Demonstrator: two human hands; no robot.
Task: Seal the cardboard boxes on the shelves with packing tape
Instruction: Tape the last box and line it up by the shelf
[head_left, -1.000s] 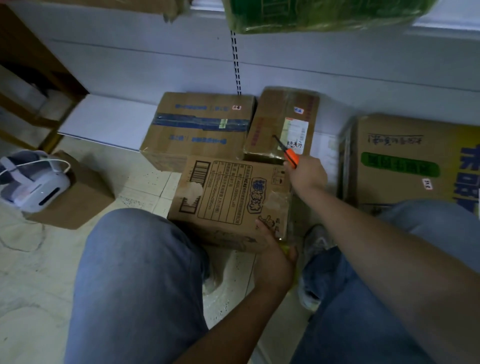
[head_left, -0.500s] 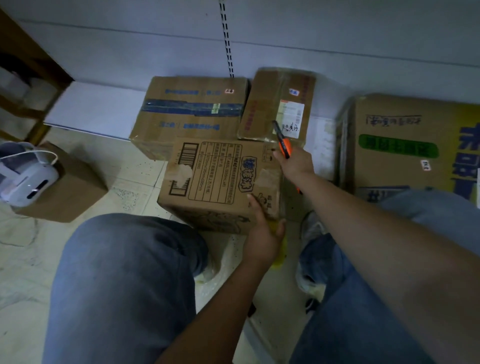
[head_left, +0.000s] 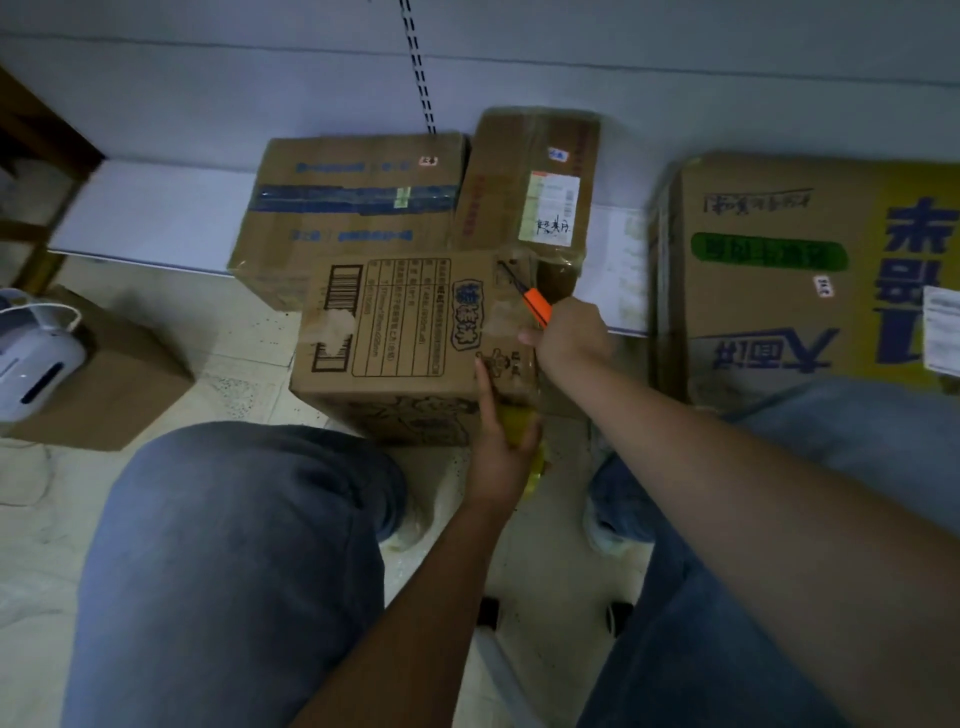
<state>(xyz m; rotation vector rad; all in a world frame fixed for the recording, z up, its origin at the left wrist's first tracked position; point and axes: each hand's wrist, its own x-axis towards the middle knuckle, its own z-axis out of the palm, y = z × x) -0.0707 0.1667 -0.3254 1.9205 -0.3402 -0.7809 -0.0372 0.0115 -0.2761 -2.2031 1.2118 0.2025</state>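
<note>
The left hand (head_left: 501, 441) grips a yellow tape roll (head_left: 522, 427) (partly hidden) against the near corner of the printed brown cardboard box (head_left: 400, 332) on the floor. The right hand (head_left: 571, 338) holds orange-handled scissors (head_left: 530, 299) over its far corner.

Head-worn view, steeply downward, close range.

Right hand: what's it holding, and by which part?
The right hand grips an orange-handled cutter by the rear of its handle; the dark blade end points at the box top's far right corner.
</note>
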